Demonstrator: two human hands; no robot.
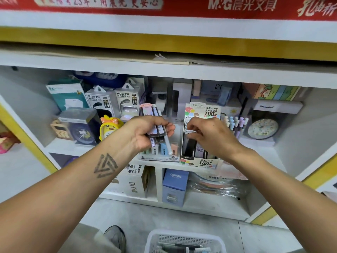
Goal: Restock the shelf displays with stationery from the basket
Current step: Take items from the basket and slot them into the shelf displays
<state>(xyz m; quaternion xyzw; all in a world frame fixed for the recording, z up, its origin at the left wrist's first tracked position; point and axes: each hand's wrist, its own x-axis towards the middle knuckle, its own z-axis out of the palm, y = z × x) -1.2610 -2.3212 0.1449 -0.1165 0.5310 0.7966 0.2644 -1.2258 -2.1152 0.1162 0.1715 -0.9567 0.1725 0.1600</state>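
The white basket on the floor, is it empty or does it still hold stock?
Not empty: the basket holds several pens along its bottom.

A white plastic basket with perforated walls is seen on a smooth, matt grey floor. Glossy printed cardboard is shown by the lead display box, and clear, shiny plastic film by the wrapped bundle on the matt white shelf. Glossy card sleeves are gripped by the left hand.
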